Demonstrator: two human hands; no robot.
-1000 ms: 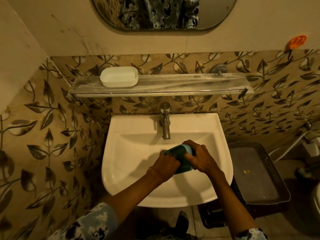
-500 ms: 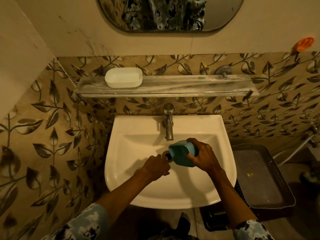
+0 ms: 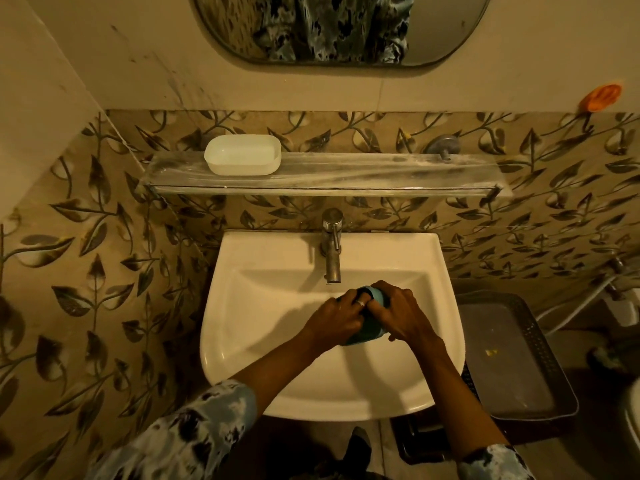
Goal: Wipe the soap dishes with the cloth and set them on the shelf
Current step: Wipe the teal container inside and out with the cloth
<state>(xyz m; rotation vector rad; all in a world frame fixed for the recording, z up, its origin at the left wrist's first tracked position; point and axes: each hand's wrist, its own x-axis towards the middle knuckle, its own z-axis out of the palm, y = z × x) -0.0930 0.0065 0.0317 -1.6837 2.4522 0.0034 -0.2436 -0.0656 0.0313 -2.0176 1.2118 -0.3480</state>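
Over the basin, my right hand [image 3: 400, 313] grips a teal soap dish [image 3: 378, 296] from the right. My left hand [image 3: 341, 317] curls its fingers over the dish's left side and holds a dark cloth [image 3: 367, 328] against it. The hands hide most of the cloth and dish. A white soap dish [image 3: 242, 160] stands upright at the left end of the glass shelf [image 3: 363, 173] above the tap.
The white sink [image 3: 277, 389] lies under my hands, with a metal tap [image 3: 331, 244] just behind them. A dark perforated tray [image 3: 519, 368] sits low to the right. A mirror [image 3: 339, 29] hangs above, and an orange hook [image 3: 602, 97] is on the right wall.
Half a second ago my left hand was apart from the dish, lower left. It has moved back onto the dish, which has dropped slightly toward the basin.
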